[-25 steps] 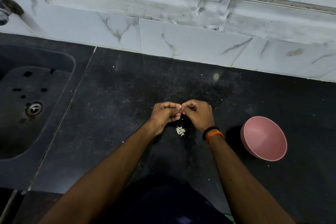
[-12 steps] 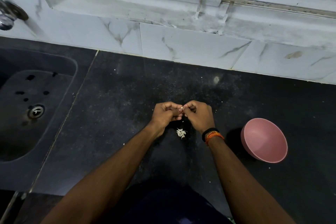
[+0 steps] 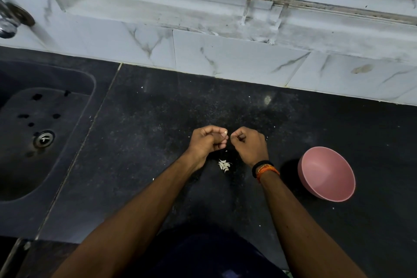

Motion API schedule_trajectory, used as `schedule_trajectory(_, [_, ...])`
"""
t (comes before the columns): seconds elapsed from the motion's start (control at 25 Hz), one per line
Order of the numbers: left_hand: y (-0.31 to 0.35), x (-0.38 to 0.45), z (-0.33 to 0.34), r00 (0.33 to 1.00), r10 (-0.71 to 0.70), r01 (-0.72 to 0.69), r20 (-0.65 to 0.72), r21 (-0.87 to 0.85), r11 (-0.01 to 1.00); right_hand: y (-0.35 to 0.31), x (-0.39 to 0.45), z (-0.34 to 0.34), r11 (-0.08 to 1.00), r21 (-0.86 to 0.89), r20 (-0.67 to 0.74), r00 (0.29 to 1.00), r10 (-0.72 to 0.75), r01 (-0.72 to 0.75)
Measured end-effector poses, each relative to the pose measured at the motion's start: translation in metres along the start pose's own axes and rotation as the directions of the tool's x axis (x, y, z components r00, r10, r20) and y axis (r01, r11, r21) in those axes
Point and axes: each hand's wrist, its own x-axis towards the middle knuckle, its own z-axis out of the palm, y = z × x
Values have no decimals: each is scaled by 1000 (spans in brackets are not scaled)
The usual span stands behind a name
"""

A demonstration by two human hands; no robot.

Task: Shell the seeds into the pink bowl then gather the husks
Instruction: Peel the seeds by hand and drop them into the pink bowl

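At a black stone counter [image 3: 140, 142] below a marble-tiled wall, a person works with both hands over a small heap of pale husks [image 3: 224, 165]. Seen from the head-worn camera, the only view, the left hand [image 3: 208, 141] is curled, its thumb and forefinger pinching a small pale seed [image 3: 225, 132] at the tips. The right hand [image 3: 247, 143] sits just beside it, fingers curled in toward the thumb; the two hands are close but a narrow gap shows between their fingertips. Whether the right hand holds a piece of shell cannot be told, since its fingertips are in shadow.

The husks lie on the counter between the two wrists, just nearer the person than the hands, touching nothing else. A black band and an orange band [image 3: 267, 169] circle the right wrist. The pink bowl [image 3: 327, 174] stands on the counter to the right of that wrist, apart from the hands and the husks, tilted so that its inside faces the camera; any seeds within are too small to make out.

A dark sink [image 3: 29, 171] with a metal drain [image 3: 44, 139] is set into the counter on the left, well apart from the work. A chrome tap fitting [image 3: 13, 18] juts from the wall above it. A few white specks dot the counter.
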Motion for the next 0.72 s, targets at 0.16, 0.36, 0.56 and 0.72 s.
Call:
schedule_trajectory(0.16, [-2,-1,1,999,22,-21,-29,40,999,-2,0,-1,995,83,21,998,-51,49])
schedule_trajectory(0.36, [-1,0,-2,998,39,-33,-48,108,994,-2,0,1,992,97,0,996,-85,85])
schedule_trajectory(0.56, [4,1,-1,997,61,-53,-39,190,980,-3,2,1,987,8,-19,987,-162,162])
schedule_trajectory(0.72, [7,3,1,996,74,-62,-42,234,970,-3,1,0,979,-24,-52,978,-203,202])
